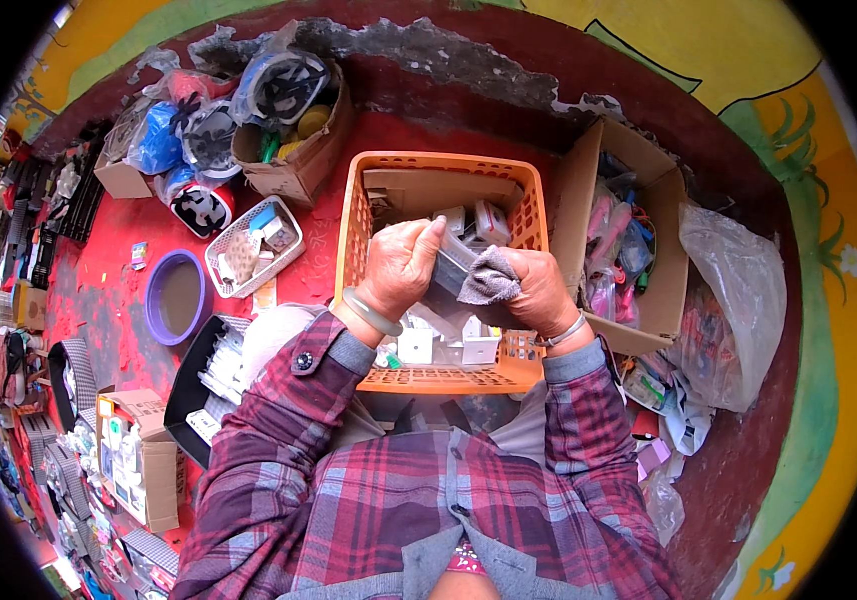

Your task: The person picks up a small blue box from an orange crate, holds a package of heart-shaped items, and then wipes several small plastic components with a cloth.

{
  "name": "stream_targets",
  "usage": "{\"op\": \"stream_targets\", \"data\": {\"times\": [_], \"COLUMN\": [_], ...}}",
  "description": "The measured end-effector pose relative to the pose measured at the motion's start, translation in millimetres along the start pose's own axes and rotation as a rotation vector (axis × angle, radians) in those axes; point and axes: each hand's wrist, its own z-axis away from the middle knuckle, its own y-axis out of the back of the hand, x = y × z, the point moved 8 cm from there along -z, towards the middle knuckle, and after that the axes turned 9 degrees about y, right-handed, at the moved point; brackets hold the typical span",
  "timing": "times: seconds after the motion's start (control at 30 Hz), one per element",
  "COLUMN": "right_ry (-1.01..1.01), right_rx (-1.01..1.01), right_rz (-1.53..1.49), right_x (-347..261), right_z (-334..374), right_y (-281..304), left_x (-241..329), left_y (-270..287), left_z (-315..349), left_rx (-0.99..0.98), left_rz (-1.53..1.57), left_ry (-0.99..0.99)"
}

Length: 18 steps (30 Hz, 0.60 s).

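Above the orange basket (441, 377), my left hand (399, 262) is closed, thumb up, on one side of a clear plastic container (453, 262). A bunched grey cloth (490, 277) is gripped in my right hand (541, 290) and pressed against the container's other side. The container is tilted and partly covered by my hands and the cloth, so its full shape does not show. Beneath it in the basket lie a piece of cardboard (399, 184), white boxes (481, 348) and other small packages.
An open cardboard box (571, 200) of bagged goods stands right of the basket, beside a clear plastic bag (739, 300). To the left are a white tray (294, 247), a purple basin (152, 300) of water and a black bin (182, 420). Packed boxes (294, 180) line the wall.
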Motion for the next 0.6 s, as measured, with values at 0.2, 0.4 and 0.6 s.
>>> {"op": "stream_targets", "data": {"times": [0.2, 0.4, 0.6], "right_ry": [-0.015, -0.071, -0.161], "right_rx": [-0.007, -0.006, 0.116], "right_rz": [-0.029, -0.203, -0.340], "right_x": [6, 15, 32], "right_z": [4, 10, 22], "right_y": [3, 5, 15], "left_x": [2, 2, -9], "left_y": [11, 10, 22], "left_z": [-6, -7, -10], "left_rx": [0.028, 0.036, 0.171], "left_rz": [-0.042, -0.052, -0.017], "left_ry": [0.064, 0.059, 0.088]}}
